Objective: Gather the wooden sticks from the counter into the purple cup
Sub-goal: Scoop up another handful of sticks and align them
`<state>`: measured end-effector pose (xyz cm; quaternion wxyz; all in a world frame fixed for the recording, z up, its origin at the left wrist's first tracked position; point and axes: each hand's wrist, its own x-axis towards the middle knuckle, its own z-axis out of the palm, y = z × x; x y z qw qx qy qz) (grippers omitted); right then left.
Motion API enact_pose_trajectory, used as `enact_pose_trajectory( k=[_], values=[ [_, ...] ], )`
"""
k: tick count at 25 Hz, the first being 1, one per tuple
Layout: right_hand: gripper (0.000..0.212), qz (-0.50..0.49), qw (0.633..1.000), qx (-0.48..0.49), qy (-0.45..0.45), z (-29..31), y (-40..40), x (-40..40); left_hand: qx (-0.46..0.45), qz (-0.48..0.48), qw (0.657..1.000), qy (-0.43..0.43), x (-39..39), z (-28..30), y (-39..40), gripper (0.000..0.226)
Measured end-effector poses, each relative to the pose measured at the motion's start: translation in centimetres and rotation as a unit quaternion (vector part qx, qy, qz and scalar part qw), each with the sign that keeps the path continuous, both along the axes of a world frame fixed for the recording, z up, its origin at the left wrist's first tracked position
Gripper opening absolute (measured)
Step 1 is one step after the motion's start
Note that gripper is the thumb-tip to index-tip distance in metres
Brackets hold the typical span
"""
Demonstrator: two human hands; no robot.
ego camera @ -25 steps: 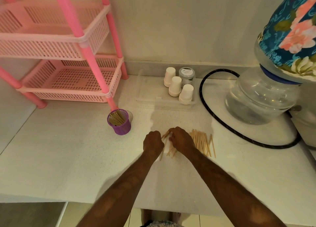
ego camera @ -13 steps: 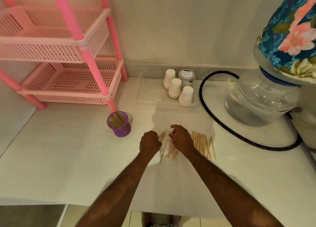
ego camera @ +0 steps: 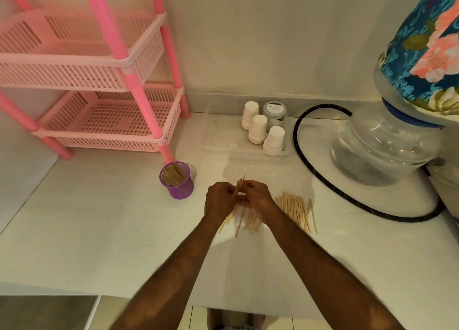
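Observation:
A purple mesh cup stands on the white counter, left of my hands, with several wooden sticks inside. Loose wooden sticks lie fanned on the counter to the right, and more sticks lie under my hands. My left hand and right hand are pressed together above the pile. They pinch a few sticks whose tips poke up between the fingers. The held sticks are mostly hidden by my fingers.
A pink plastic rack stands at the back left, one leg right behind the cup. A clear tray holds white paper cups and a small jar. A black hose loops round a water bottle at right.
My hands, apart on the pile before, have come together and risen slightly, lifting a few sticks off the counter. The cup and the right-hand pile have not moved.

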<state>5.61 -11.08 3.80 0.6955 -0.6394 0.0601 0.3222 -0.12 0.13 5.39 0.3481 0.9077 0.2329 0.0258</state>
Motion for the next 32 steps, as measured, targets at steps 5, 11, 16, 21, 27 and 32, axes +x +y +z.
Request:
enact_pose_trajectory(
  k=[5, 11, 16, 21, 27, 32],
  values=[
    [0.011, -0.075, 0.997, 0.002, -0.014, 1.2, 0.7, 0.0, -0.021, 0.010, 0.996, -0.092, -0.1, 0.6, -0.5, 0.035],
    [0.009, -0.106, 0.993, 0.014, -0.054, 2.4, 0.8, 0.0, -0.102, 0.071, 0.979, -0.160, -1.2, -0.2, -0.6, 0.015],
    [0.011, -0.077, 0.994, 0.030, -0.075, 3.0, 0.8, -0.2, -0.031, 0.032, 0.990, -0.131, -0.7, -0.4, -0.6, 0.023],
    [0.012, -0.096, 0.989, 0.040, -0.107, 4.1, 1.2, 0.2, -0.269, 0.136, 0.942, -0.149, -0.5, -0.2, -0.5, 0.034],
    [0.017, -0.097, 0.981, 0.092, -0.138, 4.8, 2.0, -0.7, -0.709, 0.252, 0.632, -0.184, 0.0, -1.0, 0.3, 0.064],
    [0.018, -0.100, 0.980, 0.103, -0.137, 5.3, 2.5, -1.2, -0.721, 0.254, 0.608, -0.213, 0.1, -0.5, 0.2, 0.068]
  ],
)
